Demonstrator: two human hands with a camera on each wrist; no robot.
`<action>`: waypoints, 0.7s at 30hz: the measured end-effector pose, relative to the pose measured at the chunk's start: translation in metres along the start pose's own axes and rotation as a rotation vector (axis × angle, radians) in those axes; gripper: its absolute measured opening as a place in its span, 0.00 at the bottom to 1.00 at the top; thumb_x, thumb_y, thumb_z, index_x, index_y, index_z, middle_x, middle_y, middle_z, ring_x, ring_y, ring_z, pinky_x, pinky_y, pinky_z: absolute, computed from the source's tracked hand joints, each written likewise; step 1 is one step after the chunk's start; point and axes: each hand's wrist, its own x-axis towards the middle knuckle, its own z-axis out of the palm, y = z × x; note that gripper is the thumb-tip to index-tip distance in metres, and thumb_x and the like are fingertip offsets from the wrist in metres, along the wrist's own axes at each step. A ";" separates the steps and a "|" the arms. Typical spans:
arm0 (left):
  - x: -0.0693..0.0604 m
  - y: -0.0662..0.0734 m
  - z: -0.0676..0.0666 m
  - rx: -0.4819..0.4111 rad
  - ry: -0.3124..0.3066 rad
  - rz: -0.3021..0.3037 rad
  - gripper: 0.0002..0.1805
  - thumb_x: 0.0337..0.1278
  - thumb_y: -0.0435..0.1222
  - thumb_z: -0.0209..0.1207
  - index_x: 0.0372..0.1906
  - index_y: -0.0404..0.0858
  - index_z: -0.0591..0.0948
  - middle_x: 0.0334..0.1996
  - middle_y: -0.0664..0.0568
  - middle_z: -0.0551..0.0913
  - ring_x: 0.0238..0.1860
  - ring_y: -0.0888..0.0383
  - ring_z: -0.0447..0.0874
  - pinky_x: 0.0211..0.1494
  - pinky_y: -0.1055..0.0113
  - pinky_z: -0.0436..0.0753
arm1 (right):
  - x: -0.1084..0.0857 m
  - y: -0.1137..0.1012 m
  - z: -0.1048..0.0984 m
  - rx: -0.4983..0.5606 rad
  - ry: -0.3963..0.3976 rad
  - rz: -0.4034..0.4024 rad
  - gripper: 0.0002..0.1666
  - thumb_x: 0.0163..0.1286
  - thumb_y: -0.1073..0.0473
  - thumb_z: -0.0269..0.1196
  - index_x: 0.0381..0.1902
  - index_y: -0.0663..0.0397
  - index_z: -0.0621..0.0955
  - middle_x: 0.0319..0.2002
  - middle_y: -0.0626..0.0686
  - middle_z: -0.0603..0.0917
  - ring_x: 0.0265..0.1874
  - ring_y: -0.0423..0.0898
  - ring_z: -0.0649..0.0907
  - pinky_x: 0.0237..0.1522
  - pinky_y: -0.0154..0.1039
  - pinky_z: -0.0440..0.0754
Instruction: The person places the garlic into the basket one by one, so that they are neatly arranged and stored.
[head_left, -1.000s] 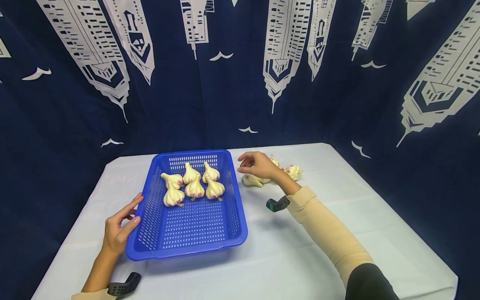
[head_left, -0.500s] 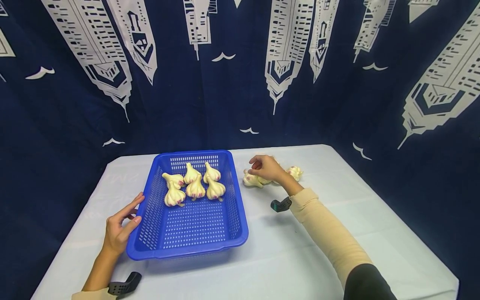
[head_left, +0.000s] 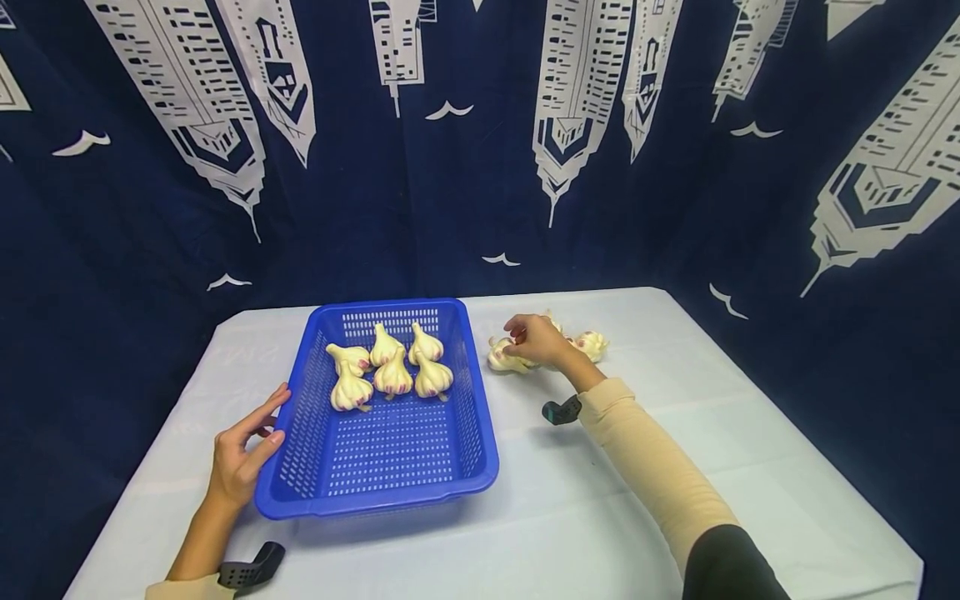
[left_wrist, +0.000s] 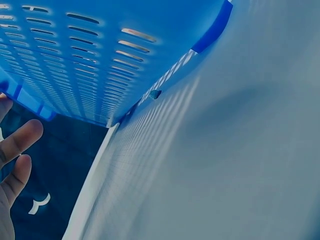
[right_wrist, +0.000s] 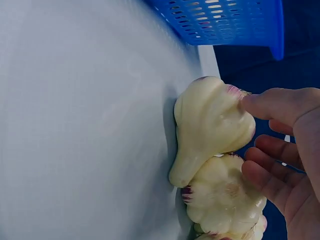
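Observation:
In the head view, a blue plastic basket [head_left: 375,502] with slotted walls holds several garlic bulbs [head_left: 392,375]. My left hand [head_left: 238,462] rests its extended fingers and thumb against the basket's left rim. Right of the basket, my right hand [head_left: 538,340] is over a group of loose garlic bulbs. Its thumb touches the nearest garlic bulb [right_wrist: 210,122] in the right wrist view, while the other fingers [right_wrist: 270,170] bend loosely beside it, not visibly wrapped round it. A second garlic bulb [right_wrist: 225,192] lies against the first one, partly covered by the fingers.
A white cloth [head_left: 675,467] covers the table. Another loose garlic bulb [head_left: 590,345] lies behind the right wrist. A dark blue curtain [head_left: 442,208] with white building prints hangs beyond the far edge.
My right hand has moved rightward and down from beside the basket to the loose garlic, its thumb now on the nearest bulb. The left hand and basket hold their place.

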 end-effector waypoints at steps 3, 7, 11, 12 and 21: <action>0.000 0.000 0.000 0.000 -0.002 -0.003 0.26 0.45 0.23 0.53 0.55 0.23 0.79 0.59 0.43 0.79 0.35 0.70 0.79 0.38 0.77 0.71 | 0.001 -0.003 0.002 -0.038 -0.033 -0.017 0.26 0.57 0.62 0.72 0.52 0.70 0.80 0.41 0.61 0.85 0.39 0.51 0.83 0.46 0.44 0.80; 0.000 0.000 -0.001 -0.002 -0.004 -0.008 0.26 0.45 0.23 0.53 0.56 0.23 0.79 0.60 0.44 0.79 0.35 0.70 0.79 0.37 0.77 0.71 | 0.002 -0.007 0.004 -0.101 -0.079 -0.034 0.31 0.58 0.59 0.72 0.56 0.70 0.79 0.47 0.63 0.84 0.42 0.52 0.84 0.47 0.45 0.81; 0.000 0.001 -0.001 0.007 -0.006 -0.010 0.26 0.45 0.23 0.54 0.56 0.24 0.80 0.60 0.45 0.79 0.35 0.70 0.79 0.37 0.77 0.71 | 0.002 -0.008 0.007 -0.142 -0.091 -0.058 0.32 0.56 0.58 0.73 0.56 0.69 0.79 0.48 0.64 0.84 0.41 0.52 0.85 0.46 0.44 0.81; 0.000 0.001 -0.001 0.009 -0.006 -0.010 0.26 0.45 0.23 0.54 0.56 0.24 0.80 0.60 0.44 0.79 0.35 0.70 0.79 0.37 0.77 0.71 | 0.002 -0.008 0.008 -0.147 -0.092 -0.062 0.32 0.56 0.58 0.74 0.56 0.68 0.79 0.47 0.63 0.84 0.41 0.52 0.85 0.46 0.43 0.81; 0.000 0.002 0.000 0.009 -0.004 -0.014 0.26 0.45 0.24 0.54 0.56 0.24 0.80 0.59 0.43 0.79 0.35 0.71 0.78 0.38 0.78 0.71 | 0.004 -0.008 0.015 -0.162 -0.075 -0.078 0.34 0.52 0.52 0.77 0.53 0.66 0.81 0.44 0.61 0.85 0.42 0.53 0.84 0.48 0.45 0.80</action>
